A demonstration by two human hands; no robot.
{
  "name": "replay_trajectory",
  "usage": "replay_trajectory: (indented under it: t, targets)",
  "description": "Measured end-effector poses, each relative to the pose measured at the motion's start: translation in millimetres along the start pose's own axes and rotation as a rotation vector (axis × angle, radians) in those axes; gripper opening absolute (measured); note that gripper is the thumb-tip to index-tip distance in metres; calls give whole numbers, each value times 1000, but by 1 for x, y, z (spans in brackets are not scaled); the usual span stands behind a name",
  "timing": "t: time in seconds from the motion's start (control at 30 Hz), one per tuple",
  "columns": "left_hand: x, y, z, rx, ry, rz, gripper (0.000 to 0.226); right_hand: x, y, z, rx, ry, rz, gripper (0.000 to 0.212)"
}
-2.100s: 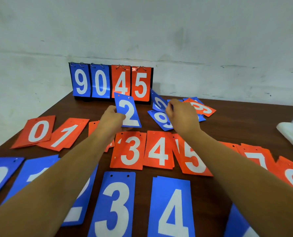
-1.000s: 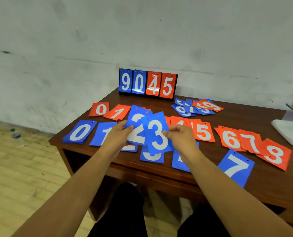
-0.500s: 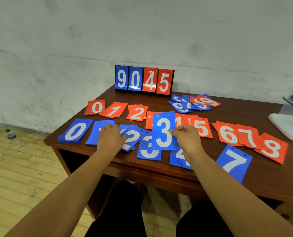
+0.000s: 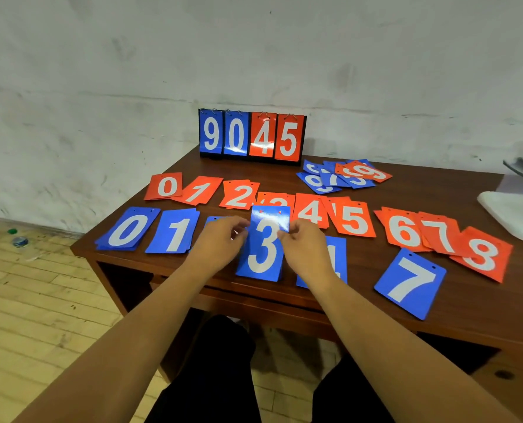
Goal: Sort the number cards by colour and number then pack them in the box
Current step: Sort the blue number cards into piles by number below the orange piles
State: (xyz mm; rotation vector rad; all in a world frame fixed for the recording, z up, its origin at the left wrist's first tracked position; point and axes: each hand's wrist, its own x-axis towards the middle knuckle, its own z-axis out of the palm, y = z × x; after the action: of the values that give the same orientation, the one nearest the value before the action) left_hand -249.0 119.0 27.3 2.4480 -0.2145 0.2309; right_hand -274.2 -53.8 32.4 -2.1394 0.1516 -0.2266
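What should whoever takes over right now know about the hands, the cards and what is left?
Hands: right hand pinches the right edge of the blue 3 card over the near row. Left hand is at its left edge, over the blue 2 spot; its grip is blurred.
Done: red piles 0 to 8 line the far row. Blue piles 0, 1, 4 and 7 show in the near row.
Left: the mixed heap beside the flip stand is unsorted. No packing is visible. The white thing at the right edge may be the box.
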Motion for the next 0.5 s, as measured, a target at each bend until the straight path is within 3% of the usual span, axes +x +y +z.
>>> replay_trajectory:
  t: [0.07, 0.17, 0.3, 0.5]
  targets:
    - [3, -8, -5, 164, 17, 12, 36, 2, 2, 4, -84, 2, -13, 16]
    - [8, -18, -15, 416, -163, -39, 40, 4, 5, 11, -241, -22, -4, 20]
    - [10, -26, -19, 412, -303, -51, 45, 6, 6, 13, -530, -14, -77, 30]
    - [7, -28, -17, 485, -279, 18, 44, 7, 9, 16, -758, -13, -194, 47]
